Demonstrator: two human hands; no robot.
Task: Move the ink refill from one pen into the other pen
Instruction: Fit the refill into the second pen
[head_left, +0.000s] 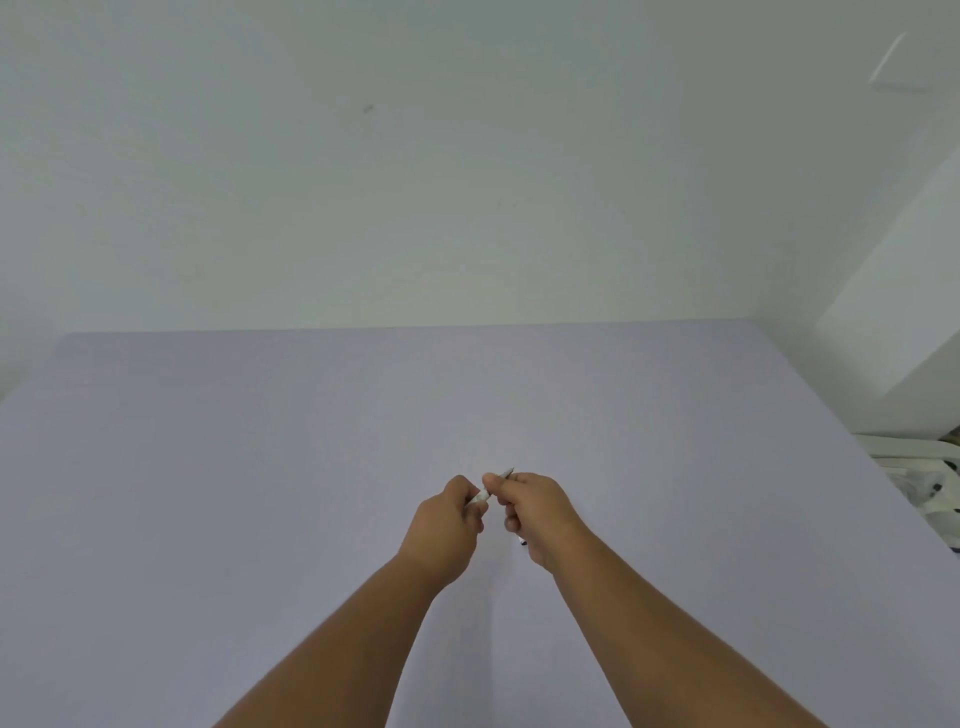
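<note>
Both hands, left (448, 525), right (535, 512), clamped on one pale pen (485, 492), possibly twisting, above lilac table (260, 467)

Table (260, 467) bare all around; white clutter (924, 467) (far right) off-edge.

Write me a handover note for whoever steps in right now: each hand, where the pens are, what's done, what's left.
Left hand: shut on one end of a pale pen, held above the lilac table.
Right hand: shut on the same pen's other end; the tip pokes out past the fingers. A small dark bit shows under this hand; too small to identify.
Second pen: not visible, neither is a loose refill.
Done: cannot tell; the pen looks to be in one piece.
Left: likely everything from pulling the pen apart onward. Find the second pen first.
</note>
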